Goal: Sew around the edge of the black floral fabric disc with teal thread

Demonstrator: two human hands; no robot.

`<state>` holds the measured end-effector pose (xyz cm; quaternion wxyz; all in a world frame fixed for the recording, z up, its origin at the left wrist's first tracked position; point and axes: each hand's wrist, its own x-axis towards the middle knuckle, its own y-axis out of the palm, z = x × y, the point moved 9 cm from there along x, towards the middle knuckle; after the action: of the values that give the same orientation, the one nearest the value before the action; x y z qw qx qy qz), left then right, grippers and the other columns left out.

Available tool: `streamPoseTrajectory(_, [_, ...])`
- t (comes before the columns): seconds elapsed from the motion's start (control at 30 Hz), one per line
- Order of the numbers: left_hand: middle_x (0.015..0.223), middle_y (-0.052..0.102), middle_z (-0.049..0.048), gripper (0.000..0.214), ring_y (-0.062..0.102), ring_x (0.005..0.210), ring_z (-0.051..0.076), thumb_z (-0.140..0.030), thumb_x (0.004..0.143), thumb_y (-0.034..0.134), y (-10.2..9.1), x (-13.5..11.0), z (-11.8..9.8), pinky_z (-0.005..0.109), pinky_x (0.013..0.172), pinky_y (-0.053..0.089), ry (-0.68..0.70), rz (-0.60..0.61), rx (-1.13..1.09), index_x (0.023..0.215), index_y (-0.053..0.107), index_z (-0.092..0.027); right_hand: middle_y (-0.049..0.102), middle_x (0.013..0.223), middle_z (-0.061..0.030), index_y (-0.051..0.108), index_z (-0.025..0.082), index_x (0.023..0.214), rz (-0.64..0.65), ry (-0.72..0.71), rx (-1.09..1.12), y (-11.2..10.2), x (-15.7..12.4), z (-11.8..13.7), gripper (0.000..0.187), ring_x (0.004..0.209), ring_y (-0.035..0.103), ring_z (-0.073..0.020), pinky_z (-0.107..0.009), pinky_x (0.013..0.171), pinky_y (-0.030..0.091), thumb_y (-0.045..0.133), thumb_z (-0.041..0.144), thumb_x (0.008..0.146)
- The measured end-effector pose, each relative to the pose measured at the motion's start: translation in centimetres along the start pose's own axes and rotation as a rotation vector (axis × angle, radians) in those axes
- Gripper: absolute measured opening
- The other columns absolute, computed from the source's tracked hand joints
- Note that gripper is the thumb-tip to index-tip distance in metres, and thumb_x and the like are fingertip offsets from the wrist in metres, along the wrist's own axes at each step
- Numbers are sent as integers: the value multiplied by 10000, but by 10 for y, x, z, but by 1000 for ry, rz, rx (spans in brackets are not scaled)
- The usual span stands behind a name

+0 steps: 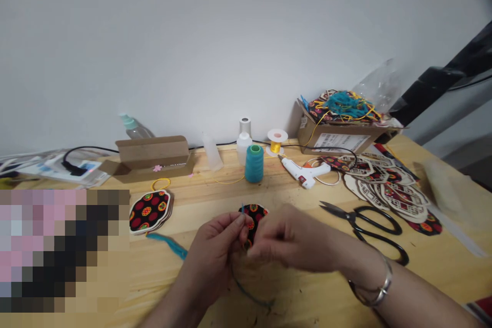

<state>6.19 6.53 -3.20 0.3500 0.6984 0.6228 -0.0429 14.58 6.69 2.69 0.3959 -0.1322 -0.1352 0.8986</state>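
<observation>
My left hand (223,241) is closed in a pinch, with a short tip of teal thread (242,208) standing up from its fingertips. A teal strand (246,292) trails below this hand over the wood. Close by on the right, my right hand (294,241) is curled with its fingers pressed together; motion blurs it, and what it grips is hidden. A black fabric piece with red and orange flowers (252,214) shows between the two hands, partly covered by them. To the left lie a stack of similar patterned pieces (148,211) and a teal tassel (169,245).
Black-handled scissors (349,215) lie right of my right hand. Behind stand a teal thread cone (254,165), a yellow thread spool (275,146) and a white glue gun (303,171). A cardboard box (338,137) and several loose cutouts (403,197) occupy the right side.
</observation>
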Motion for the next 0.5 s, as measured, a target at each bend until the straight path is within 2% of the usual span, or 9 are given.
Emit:
streamPoseTrajectory(0.07, [515, 537, -16, 121, 446, 492, 64, -226, 661, 709, 3, -1, -3, 150, 478, 340, 34, 15, 15, 629, 661, -119, 501, 486, 39, 646, 130, 623, -164, 134, 34, -20, 4, -20, 288, 439, 374, -53, -182, 415, 270, 537, 331, 797])
streamPoseTrajectory(0.13, [539, 561, -5, 155, 481, 541, 83, -229, 683, 690, 5, -2, -5, 169, 542, 376, 54, 33, 33, 576, 640, -127, 520, 506, 29, 648, 126, 662, -236, 250, 133, -25, 7, -38, 241, 436, 401, -55, -183, 408, 276, 555, 316, 776])
streamPoseTrajectory(0.23, [554, 567, 0, 215, 490, 561, 97, -238, 720, 653, 8, -3, -3, 187, 554, 374, 54, 78, 58, 536, 608, -136, 529, 509, 25, 660, 122, 688, -161, 287, 389, -9, 15, -46, 217, 420, 390, -46, -181, 399, 260, 587, 317, 750])
streamPoseTrajectory(0.33, [553, 545, -9, 204, 468, 546, 96, -236, 744, 628, 8, -2, -2, 196, 542, 357, 65, 111, 72, 565, 614, -139, 581, 569, 9, 666, 116, 688, -74, 210, 629, 6, 19, -39, 208, 411, 339, -27, -181, 388, 216, 590, 300, 751])
streamPoseTrajectory(0.43, [550, 533, -11, 201, 476, 554, 111, -261, 750, 621, 6, -2, -2, 212, 554, 358, 77, 114, 134, 586, 615, -145, 636, 630, -15, 660, 112, 688, -71, 176, 776, 9, 20, -36, 173, 429, 377, -28, -176, 398, 239, 628, 279, 721])
streamPoseTrajectory(0.5, [557, 548, -2, 232, 482, 559, 118, -289, 749, 620, 4, -3, -2, 212, 543, 350, 78, 99, 196, 565, 599, -149, 627, 574, -7, 664, 110, 726, -94, 202, 821, 9, 20, -39, 153, 424, 404, -36, -175, 407, 267, 651, 260, 699])
